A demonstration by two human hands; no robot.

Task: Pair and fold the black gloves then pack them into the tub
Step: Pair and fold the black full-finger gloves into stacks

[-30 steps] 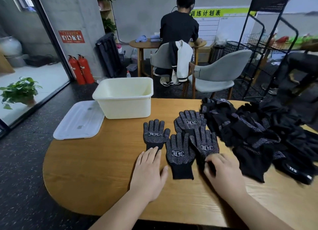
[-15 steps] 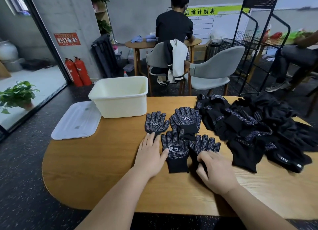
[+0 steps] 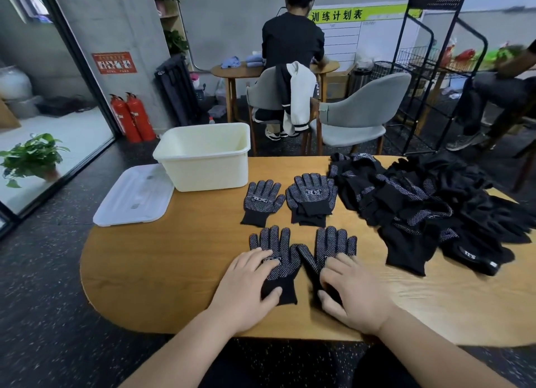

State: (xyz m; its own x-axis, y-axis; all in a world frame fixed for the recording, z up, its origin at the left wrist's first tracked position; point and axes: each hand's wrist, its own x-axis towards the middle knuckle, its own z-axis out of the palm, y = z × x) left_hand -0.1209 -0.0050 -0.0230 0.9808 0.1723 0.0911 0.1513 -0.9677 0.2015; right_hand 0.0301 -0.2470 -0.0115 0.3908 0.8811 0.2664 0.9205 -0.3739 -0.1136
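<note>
wooden tabletop [image 3: 162, 271] with a rounded left end, dark speckled floor around it, grey chair [image 3: 356, 114] just past the far edge. cream tub [image 3: 203, 167] sits at the far left edge with nothing visible inside it, its clear lid [image 3: 135, 196] flat beside it, overhanging the left edge. bare wood at the left end and in front of the tub. the right half is covered by a heap of black gloves [image 3: 420, 202] running up to the far edge. mid tabletop, a single glove [image 3: 262, 199] and a stacked pair [image 3: 311, 197] lie side by side, close but apart, dotted side up. nearer the front edge two more lie dotted side up, thumbs meeting between them: near-left glove [image 3: 275, 242] and near-right glove [image 3: 333, 241], cuffs just short of the edge. left hand [image 3: 246, 289] lies flat on the near-left glove, fingers straight and together, thumb on the cuff. right hand [image 3: 352, 293] presses on the near-right glove, fingers slightly bent and together, thumb by the cuff. vs 0.5 s ago: left hand was on bare wood beside the glove, now on it; the near gloves overlapped the far row's cuffs, now a strip of wood separates the rows; the right hand was bunched on its cuff, now flatter.
</note>
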